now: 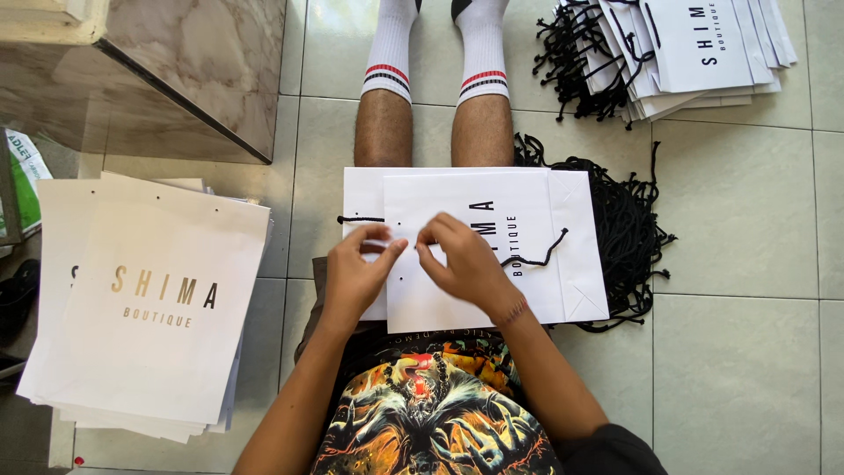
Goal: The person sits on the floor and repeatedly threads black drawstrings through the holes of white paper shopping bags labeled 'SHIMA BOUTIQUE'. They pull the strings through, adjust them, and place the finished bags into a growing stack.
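Over the lap, left hand (359,268) and right hand (462,255), fingers pinching paper bag (527,220) edge

The person wears a black T-shirt (440,422) with a big, busy print across the front: orange, yellow and teal shapes around a dark figure with a red patch near the top, and a string of pale beads drawn into the design. A line of lettering runs along the upper edge of the print. The sleeves are short and black. On the right wrist sits a thin braided bracelet (513,310) in reddish tones. Both arms are bare below the sleeves, the lower legs bare too. On the feet are white crew socks (479,48), each banded near the top with one red stripe above two black ones.
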